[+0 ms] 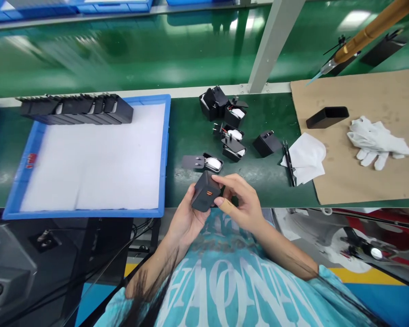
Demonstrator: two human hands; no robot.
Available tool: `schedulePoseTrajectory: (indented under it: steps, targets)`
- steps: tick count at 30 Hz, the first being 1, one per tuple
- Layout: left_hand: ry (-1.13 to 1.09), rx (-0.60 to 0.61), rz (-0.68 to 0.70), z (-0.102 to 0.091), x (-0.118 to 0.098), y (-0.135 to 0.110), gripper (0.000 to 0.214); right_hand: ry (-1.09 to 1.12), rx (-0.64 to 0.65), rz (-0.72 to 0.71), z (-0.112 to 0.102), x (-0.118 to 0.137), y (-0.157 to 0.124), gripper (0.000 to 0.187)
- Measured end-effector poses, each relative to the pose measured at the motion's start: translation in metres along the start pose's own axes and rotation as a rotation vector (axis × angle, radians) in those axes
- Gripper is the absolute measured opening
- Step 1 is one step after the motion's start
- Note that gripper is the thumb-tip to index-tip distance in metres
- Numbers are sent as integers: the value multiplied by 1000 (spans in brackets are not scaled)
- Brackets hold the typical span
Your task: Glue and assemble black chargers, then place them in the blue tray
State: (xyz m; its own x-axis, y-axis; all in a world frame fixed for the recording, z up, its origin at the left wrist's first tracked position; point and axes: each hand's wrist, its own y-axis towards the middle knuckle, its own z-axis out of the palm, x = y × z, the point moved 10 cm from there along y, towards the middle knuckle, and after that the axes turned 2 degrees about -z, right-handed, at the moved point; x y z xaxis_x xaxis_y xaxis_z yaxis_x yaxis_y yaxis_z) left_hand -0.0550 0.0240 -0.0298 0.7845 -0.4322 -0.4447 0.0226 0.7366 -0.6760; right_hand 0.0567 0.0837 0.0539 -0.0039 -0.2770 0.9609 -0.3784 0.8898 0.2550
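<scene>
In the head view I hold a black power adapter (206, 191) with an orange mark near the table's front edge. My left hand (187, 220) is wrapped around its left and lower side. The index finger and thumb of my right hand (241, 202) grip its right side. Just beyond lies an opened adapter case (213, 162), its pronged lid off to the left and a white part inside. Farther back stand several more black cases (234, 147) with tilted lids and white parts. A closed black adapter (267, 143) sits to their right.
A blue tray (167, 154) lined with white holds a row of black adapters (88, 109). Black tweezers (289, 163) rest on a white cloth (306, 156). Cardboard (334, 181) carries an empty black case (327, 117) and white gloves (376, 141). A brown-handled tool (361, 38) hangs above.
</scene>
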Motion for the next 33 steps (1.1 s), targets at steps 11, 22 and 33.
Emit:
schedulePoseTrajectory:
  steps: [11, 22, 33]
  targets:
    - [13, 91, -203, 10, 24, -5, 41, -2, -110, -24, -3, 16, 2, 30]
    - [-57, 131, -261, 14, 29, -9, 42, -53, -124, -55, -2, 23, 1, 29]
    - [-33, 203, -302, 21, 34, -11, 43, -195, -196, -198, -6, 43, -2, 26]
